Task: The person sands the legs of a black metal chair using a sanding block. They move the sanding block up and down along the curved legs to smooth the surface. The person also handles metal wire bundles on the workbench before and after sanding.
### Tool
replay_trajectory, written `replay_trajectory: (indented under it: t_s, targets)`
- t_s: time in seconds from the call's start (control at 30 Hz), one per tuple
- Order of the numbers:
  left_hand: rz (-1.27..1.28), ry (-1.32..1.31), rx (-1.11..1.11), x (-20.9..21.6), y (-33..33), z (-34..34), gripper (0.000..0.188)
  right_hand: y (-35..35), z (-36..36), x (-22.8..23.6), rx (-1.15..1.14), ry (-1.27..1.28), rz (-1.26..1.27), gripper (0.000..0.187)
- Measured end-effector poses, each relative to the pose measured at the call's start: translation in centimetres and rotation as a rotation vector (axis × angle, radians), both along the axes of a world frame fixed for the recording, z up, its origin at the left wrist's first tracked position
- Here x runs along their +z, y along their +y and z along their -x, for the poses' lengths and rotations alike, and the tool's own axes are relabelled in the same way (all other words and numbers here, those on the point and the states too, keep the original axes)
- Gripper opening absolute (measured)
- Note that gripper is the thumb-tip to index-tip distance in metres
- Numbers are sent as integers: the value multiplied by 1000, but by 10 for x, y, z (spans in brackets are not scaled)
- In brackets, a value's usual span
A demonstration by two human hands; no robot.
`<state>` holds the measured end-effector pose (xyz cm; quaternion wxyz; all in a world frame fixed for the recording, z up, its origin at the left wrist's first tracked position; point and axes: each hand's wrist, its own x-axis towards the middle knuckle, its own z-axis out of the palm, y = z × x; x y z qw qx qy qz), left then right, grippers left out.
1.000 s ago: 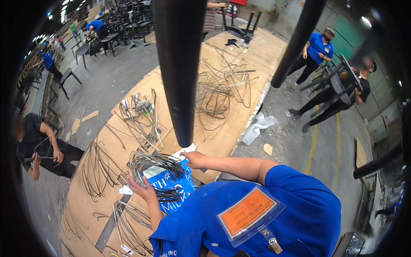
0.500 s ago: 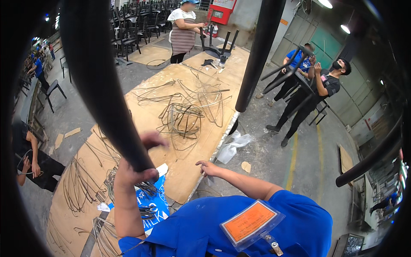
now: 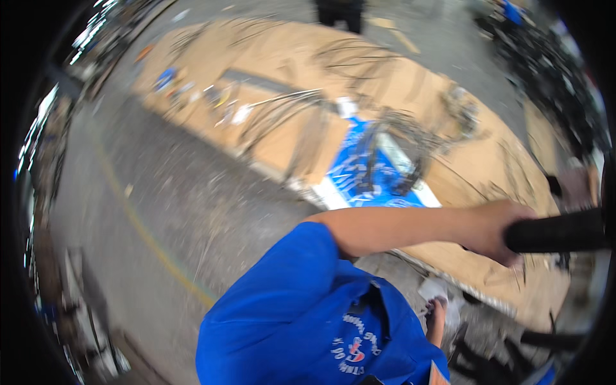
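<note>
Stretched out to the right, my left arm ends in my left hand (image 3: 494,232), which is closed around the end of a thick black tube (image 3: 558,232) that looks like a chair leg. The rest of the tube runs out at the right rim. Behind it is a blurred skin-coloured shape (image 3: 576,186), perhaps a hand; I cannot tell whose. Lower down, my right hand (image 3: 436,308) is beside the table edge near clear plastic (image 3: 452,301). Its blurred fingers look loosely apart, with nothing visible in them. Below my left arm's far side lies a blue and white printed sheet (image 3: 375,170).
A long table covered in brown board (image 3: 308,48) carries bundles of bent dark wire (image 3: 401,128) and a grey strip (image 3: 260,82). Stacked black chairs (image 3: 539,70) stand at the upper right. A yellow line (image 3: 151,240) crosses the grey floor. Someone in dark clothing (image 3: 340,13) stands beyond the table.
My view has swung left and is blurred, showing the table's other end. My left hand still holds the black tube, now at the right side of the view.
</note>
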<state>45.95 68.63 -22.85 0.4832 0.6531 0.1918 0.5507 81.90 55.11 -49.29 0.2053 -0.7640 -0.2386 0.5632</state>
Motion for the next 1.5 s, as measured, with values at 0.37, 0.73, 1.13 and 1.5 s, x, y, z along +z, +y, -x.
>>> replay_trajectory:
  t_s: [0.37, 0.73, 1.13, 1.5]
  targets:
    - [32, -35, 370, -5, -59, 54, 41, -15, 22, -77, -55, 275, 15, 41]
    - [-50, 80, 478, -3, -103, 106, 43, -103, 83, -93, 83, 349, 118, 38]
    - [130, -34, 402, 6, -113, 107, 54, -128, 70, -123, 163, 281, 89, 30]
    - [192, -91, 428, 2, -120, 85, 59, -182, -15, -86, 211, 183, 3, 25]
